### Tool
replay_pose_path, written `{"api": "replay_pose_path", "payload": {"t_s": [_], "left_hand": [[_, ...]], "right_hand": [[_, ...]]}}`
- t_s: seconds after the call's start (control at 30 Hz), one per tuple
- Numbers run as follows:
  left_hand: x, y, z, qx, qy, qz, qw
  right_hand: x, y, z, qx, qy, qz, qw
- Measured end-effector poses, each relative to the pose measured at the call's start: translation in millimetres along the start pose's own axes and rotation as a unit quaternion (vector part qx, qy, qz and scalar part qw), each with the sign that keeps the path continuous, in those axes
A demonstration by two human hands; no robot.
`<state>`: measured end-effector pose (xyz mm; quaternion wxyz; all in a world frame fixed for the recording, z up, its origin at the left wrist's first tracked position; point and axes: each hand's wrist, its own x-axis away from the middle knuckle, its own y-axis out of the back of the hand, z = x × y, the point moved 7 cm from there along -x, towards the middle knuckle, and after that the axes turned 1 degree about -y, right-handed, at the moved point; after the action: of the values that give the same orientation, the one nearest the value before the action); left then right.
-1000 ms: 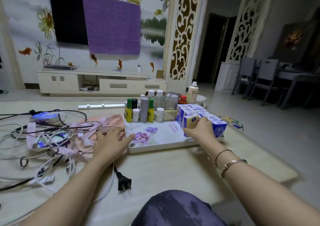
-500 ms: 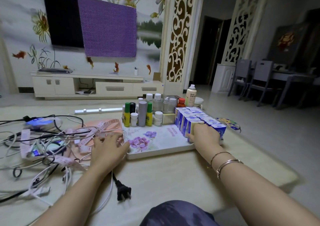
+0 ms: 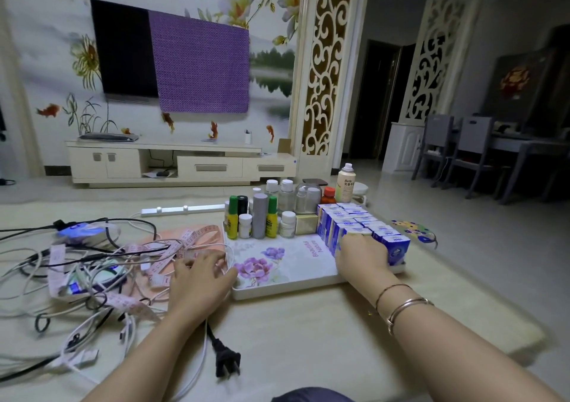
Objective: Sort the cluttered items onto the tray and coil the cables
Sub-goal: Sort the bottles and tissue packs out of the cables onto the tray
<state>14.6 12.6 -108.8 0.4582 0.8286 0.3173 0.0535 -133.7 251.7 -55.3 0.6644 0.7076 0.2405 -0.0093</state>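
left hand [image 3: 197,278]: flat, fingers relaxed, resting on tape measure [image 3: 188,241] beside tray [image 3: 287,287]
right hand [image 3: 362,253]: curled round blue boxes [image 3: 354,226] on tray
cables [image 3: 77,278]: tangled, left

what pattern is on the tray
Purple flowers on white, with pink lettering, on the tray; head view.

Low cream table [image 3: 308,334] carries a white floral tray [image 3: 290,287] at centre-right, a tangle of white & black cables [image 3: 61,278] on the left w/ a pink tape measure [image 3: 172,247] over peach cloth [image 3: 197,238], black plug [image 3: 227,361] near the front, white power strip [image 3: 182,210] at the back, patterned pouch [image 3: 413,230] right of tray
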Motion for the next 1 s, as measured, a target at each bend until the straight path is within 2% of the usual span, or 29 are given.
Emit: {"api": "replay_pose_path", "payload": {"t_s": [0.07,0.13,0.2,0.37,0.53,0.67,0.73,0.87,1.0], "left_hand": [[-5,-2,2,0.007,0.005,0.025,1.000],[-13,0,8,0.098,0.018,0.066,0.993],[-20,19,14,0.195,0.010,0.072,0.978],[-36,101,67,0.226,0.040,-0.054,0.972],[-48,150,139,0.296,0.108,-0.139,0.939],[-46,163,189,0.298,0.143,-0.191,0.924],[-46,167,207,0.280,0.161,-0.207,0.924],[-50,180,227,0.231,0.164,-0.245,0.927],[-54,167,238,0.209,0.194,-0.220,0.933]], "right_hand": [[2,14,14,-0.018,0.027,-0.015,0.999],[1,32,38,-0.056,0.067,-0.037,0.995],[-4,47,73,-0.105,0.111,-0.057,0.987],[-21,65,186,-0.202,0.190,-0.036,0.960],[-35,65,300,-0.273,0.264,0.009,0.925],[-49,57,381,-0.315,0.324,0.027,0.892],[-59,45,412,-0.320,0.329,0.049,0.887],[-73,13,449,-0.340,0.291,0.135,0.884],[-62,-1,472,-0.411,0.283,0.235,0.834]]}}
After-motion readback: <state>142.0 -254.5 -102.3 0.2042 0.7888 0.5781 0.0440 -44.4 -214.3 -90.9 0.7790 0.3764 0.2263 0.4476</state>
